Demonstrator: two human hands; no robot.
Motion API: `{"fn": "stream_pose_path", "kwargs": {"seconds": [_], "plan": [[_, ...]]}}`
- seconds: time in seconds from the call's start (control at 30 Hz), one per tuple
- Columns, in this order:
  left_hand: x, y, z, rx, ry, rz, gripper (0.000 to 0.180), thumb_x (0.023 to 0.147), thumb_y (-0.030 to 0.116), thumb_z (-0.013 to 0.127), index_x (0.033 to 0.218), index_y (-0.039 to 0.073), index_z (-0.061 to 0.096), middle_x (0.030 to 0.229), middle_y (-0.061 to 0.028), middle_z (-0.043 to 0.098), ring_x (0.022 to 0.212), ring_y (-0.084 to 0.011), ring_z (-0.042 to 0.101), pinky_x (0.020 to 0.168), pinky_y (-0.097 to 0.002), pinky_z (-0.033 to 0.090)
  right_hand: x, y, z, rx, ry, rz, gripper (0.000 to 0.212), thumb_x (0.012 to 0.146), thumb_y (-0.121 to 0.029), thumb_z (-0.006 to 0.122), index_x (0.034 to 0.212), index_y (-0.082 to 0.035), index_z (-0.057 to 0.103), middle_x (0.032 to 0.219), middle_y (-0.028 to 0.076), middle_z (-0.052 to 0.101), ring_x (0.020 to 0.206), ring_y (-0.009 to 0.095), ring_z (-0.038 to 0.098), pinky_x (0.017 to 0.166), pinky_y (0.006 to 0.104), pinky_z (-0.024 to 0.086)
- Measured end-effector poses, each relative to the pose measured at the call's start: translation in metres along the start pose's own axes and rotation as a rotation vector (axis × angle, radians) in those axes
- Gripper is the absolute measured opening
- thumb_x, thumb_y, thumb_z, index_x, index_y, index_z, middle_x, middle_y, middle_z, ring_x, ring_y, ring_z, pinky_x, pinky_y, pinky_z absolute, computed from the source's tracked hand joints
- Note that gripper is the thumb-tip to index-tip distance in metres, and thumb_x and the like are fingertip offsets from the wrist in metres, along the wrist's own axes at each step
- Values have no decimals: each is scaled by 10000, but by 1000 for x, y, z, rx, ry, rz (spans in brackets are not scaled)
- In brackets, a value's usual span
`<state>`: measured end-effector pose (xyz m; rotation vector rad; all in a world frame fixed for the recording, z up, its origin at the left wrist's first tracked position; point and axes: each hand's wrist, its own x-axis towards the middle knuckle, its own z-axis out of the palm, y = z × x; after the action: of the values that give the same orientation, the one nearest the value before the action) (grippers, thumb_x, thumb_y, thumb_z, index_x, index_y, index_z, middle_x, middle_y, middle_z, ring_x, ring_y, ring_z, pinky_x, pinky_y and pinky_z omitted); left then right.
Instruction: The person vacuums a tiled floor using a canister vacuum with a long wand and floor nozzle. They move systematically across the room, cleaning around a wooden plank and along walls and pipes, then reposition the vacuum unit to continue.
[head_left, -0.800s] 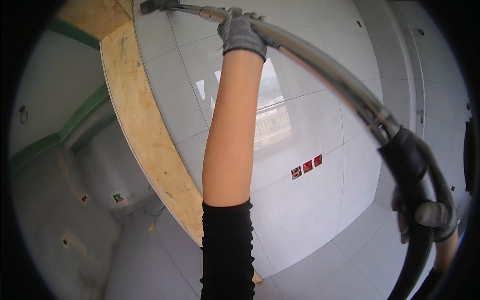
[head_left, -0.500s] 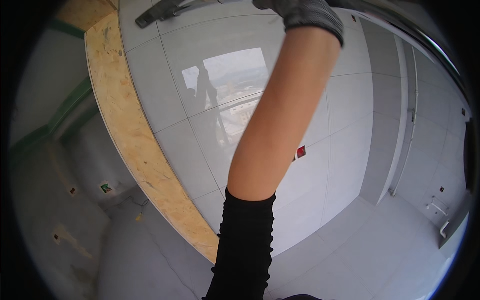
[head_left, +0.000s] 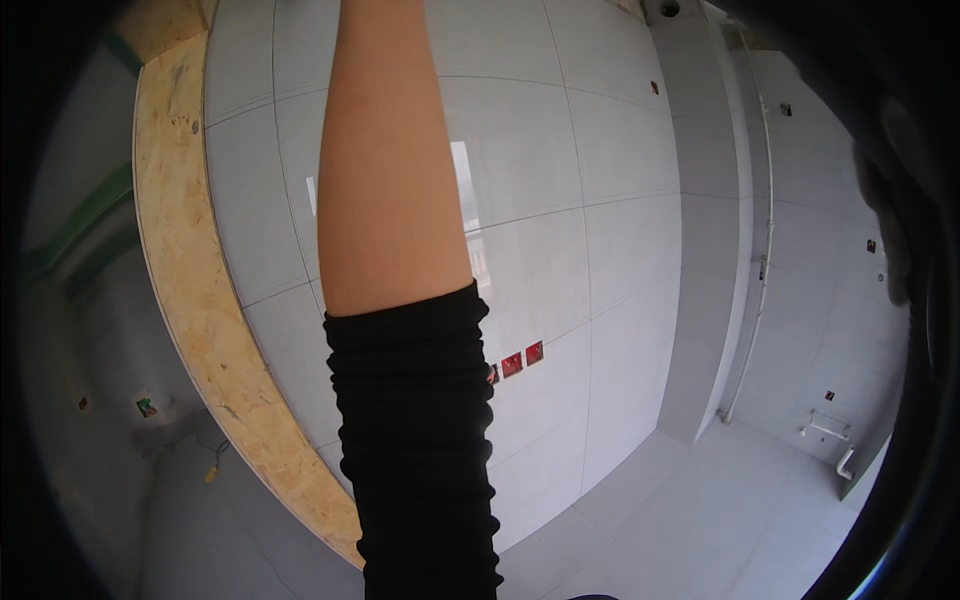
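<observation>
My left forearm (head_left: 395,170) rises through the middle of the view, bare above a gathered black sleeve (head_left: 415,440). My left hand is beyond the top edge, so its fingers and anything in them are hidden. Close up at the right rim, my right hand (head_left: 892,225) shows as a dark, blurred gloved shape. Its fingers curl against a dark pole (head_left: 925,330) with a shiny edge, which bends along the rim. Behind the arm stands a wall of large glossy grey tiles (head_left: 530,260).
Red socket boxes (head_left: 513,364) sit in the tiled wall beside my sleeve. An OSB board strip (head_left: 220,340) edges the wall at left, with a darker room beyond it. A thin white pipe (head_left: 768,220) runs down the right wall. Grey tiled floor (head_left: 640,530) lies below.
My left arm has swung left and further up, taking its gloved hand out of view. The black tool head at the top is gone from view. The view has shifted right.
</observation>
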<state>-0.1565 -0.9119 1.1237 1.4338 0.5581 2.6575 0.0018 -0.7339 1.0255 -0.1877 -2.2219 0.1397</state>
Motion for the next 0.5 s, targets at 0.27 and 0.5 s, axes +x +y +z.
{"fn": "stream_pose_path", "kwargs": {"seconds": [0.27, 0.5], "plan": [[122, 136, 16, 148, -60, 212, 91, 868, 109, 580, 836, 113, 495, 634, -27, 497, 517, -173, 499, 478, -335, 471, 37, 1, 37, -84, -33, 48, 620, 669, -174, 734, 1182, -67, 403, 806, 198, 612, 622, 302, 646, 547, 411, 546], [86, 139, 4, 71, -128, 297, 93, 870, 108, 586, 808, 122, 519, 623, -15, 505, 505, -164, 495, 466, -322, 462, -60, -4, 30, 18, 98, -120, 581, 655, -164, 738, 1139, -75, 430, 792, 174, 616, 627, 289, 643, 563, 406, 536]]}}
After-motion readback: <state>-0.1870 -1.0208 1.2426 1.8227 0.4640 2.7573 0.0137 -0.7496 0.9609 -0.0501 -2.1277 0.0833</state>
